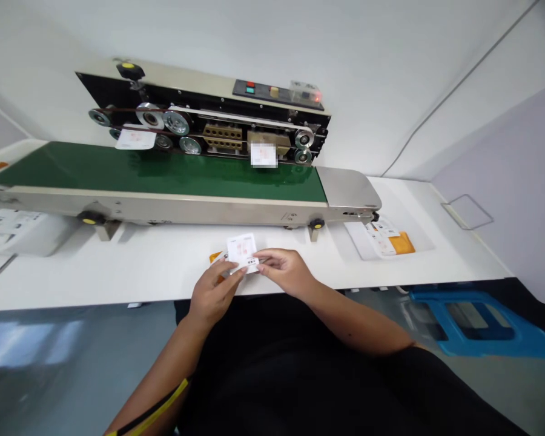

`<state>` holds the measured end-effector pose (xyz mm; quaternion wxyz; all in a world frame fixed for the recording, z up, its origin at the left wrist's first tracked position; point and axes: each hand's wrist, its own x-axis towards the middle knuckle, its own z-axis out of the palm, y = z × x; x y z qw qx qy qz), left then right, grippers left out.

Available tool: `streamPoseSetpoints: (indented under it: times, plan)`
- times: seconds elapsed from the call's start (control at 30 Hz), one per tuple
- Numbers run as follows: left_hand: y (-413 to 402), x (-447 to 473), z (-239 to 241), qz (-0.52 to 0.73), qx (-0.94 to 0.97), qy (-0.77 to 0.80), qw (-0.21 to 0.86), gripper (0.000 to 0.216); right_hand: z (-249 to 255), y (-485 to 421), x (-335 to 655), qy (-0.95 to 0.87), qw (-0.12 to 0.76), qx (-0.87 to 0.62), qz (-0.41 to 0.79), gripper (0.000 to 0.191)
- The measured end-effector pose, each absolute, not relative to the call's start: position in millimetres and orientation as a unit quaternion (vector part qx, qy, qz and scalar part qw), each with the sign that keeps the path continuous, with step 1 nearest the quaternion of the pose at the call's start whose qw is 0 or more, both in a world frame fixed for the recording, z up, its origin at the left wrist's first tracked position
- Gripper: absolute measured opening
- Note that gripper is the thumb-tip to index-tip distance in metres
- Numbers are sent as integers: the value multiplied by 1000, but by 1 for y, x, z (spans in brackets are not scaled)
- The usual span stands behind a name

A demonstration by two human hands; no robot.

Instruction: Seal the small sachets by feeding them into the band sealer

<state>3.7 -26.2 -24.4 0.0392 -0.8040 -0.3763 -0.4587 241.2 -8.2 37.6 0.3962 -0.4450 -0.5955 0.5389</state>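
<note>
I hold a small white printed packet [242, 247] upright over the front of the table. My left hand [213, 290] is closed on its lower left part, thumb across the front. Fingertips and thumb of my right hand [287, 269] pinch its lower right edge. Behind and below it, partly hidden by my left hand, an orange and white packet [215, 257] shows. Beyond my hands stands a band sealing machine with a green conveyor belt [163, 175]. One white packet [136, 138] hangs at its left rollers, another packet [264, 155], blurred out, at its right blocks.
A clear bin [367, 245] with white and orange packets stands on the right of the white table [154, 266]. Another bin [45, 236] of printed packets is at the left. A blue stool [485, 327] stands on the floor at right. Machine feet and knobs jut forward.
</note>
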Motion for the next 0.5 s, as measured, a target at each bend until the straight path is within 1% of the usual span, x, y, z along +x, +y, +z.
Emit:
streamPoseSetpoints:
  times: [0.1, 0.23, 0.33, 0.4, 0.5]
  plan:
    - [-27, 2, -20, -442, -827, -348, 22, 39, 51, -4, 256, -578, 409, -457, 539, 22]
    - [-28, 0, -17, -437, -816, -379, -1, 39, 77, 6, 292, -549, 458, -466, 521, 29]
    - [-27, 4, -14, -420, -811, -408, -2, 36, 107, 25, 328, -527, 535, -485, 449, 33]
    - [-23, 10, -11, -387, -806, -448, -6, 35, 127, 47, 351, -506, 580, -509, 385, 30]
    - [-17, 18, -7, -328, -790, -518, -3, 40, 150, 89, 378, -478, 609, -541, 329, 23]
